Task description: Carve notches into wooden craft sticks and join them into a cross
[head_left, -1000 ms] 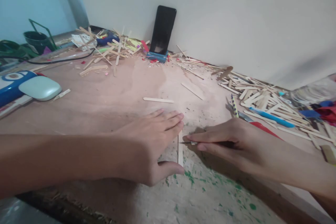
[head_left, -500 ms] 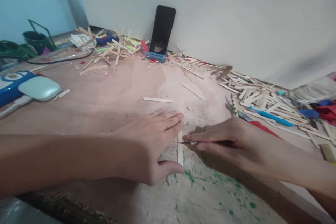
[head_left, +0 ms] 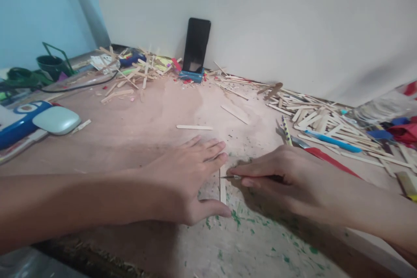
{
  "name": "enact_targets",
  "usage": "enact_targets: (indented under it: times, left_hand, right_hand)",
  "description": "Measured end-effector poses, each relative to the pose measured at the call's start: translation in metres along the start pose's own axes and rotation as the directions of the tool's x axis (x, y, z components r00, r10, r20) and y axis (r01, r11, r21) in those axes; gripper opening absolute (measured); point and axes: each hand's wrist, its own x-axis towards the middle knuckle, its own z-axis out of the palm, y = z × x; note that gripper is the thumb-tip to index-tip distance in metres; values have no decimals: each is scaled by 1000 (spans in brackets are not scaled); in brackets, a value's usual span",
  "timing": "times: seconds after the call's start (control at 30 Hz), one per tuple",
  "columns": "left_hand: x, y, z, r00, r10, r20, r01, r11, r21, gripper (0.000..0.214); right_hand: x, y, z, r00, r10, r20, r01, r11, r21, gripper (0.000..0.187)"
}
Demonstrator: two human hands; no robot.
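A flat wooden craft stick lies lengthwise on the wooden table. My left hand is spread flat, with its forefinger on the far end of this stick and its thumb by the near end. Pinched in my right hand is a craft knife, mostly hidden by the fingers. Its thin blade lies across the stick between my left thumb and forefinger. Just beyond my left hand lie two loose sticks, one crosswise and one slanted.
A black phone stands in a blue holder against the wall. Heaped craft sticks lie at the right, near a blue pen and scissors with a red handle. A computer mouse sits at the left.
The camera view has shifted slightly. Both hands stay almost in place, and the blade remains across the stick.
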Motion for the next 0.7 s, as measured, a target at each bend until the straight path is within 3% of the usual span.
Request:
enact_targets:
  times: [0.53,0.7]
  left_hand:
    - [-1,0,1,999,-28,29,28,1000,-5,90]
    - [1,2,0,999,-30,30,30,999,18,91]
  right_hand:
    - [-1,5,-2,1000,-8,21,9,1000,-28,30]
    - [-1,6,1,999,-32,-20,31,998,-55,29]
